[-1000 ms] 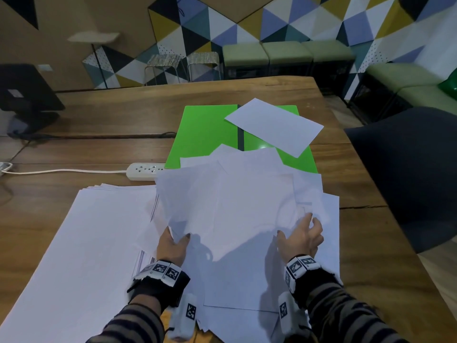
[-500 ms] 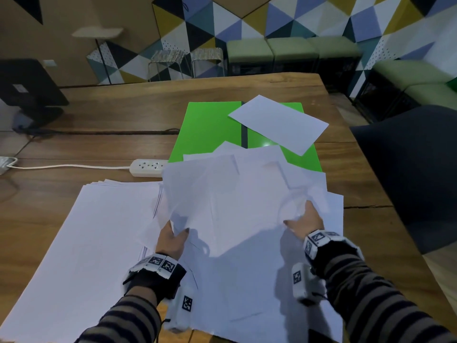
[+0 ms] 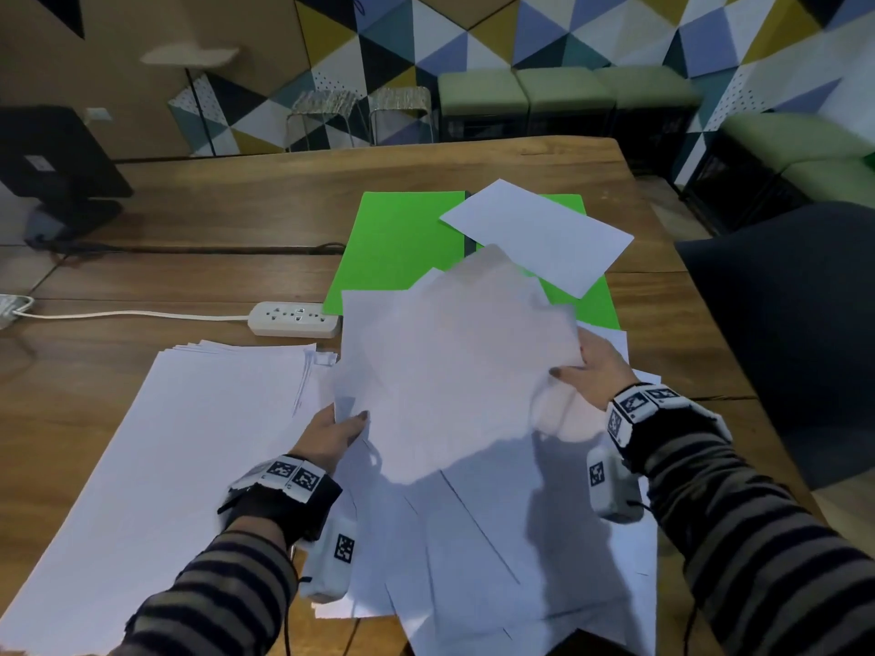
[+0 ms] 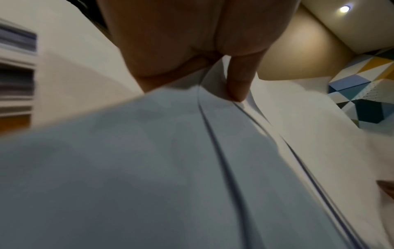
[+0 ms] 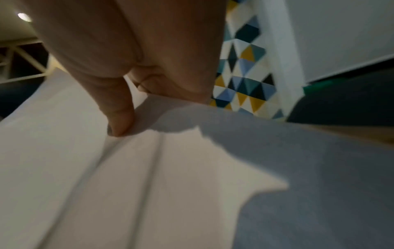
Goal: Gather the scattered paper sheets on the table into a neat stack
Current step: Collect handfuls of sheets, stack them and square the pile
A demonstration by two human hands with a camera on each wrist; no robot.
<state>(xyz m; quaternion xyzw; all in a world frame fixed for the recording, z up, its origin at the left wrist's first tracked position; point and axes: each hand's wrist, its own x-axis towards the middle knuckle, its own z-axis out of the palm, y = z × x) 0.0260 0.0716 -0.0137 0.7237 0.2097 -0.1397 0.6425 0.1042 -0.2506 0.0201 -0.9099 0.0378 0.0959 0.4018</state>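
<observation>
I've got my left hand (image 3: 331,430) and right hand (image 3: 597,371) pinching opposite edges of the lifted bundle of sheets (image 3: 454,366), held between them above the loose sheets (image 3: 497,551) so it can be squared; neat stack (image 3: 165,466) waits left

No words, brand names or numbers can be read anywhere. The only signs are the black-and-white square coded markers (image 3: 292,472) on the white bands and small white boxes strapped at both wrists, just below the lifted white paper sheets (image 3: 454,371); their patterns are blocky codes, not letters. Those sheets show blank faces, as does the single white sheet (image 3: 537,236) lying on the bright green folder (image 3: 402,248) beyond them. A pale label (image 3: 35,162) sits on the black monitor stand far left of the folder, too small and blurred to make out any print.
</observation>
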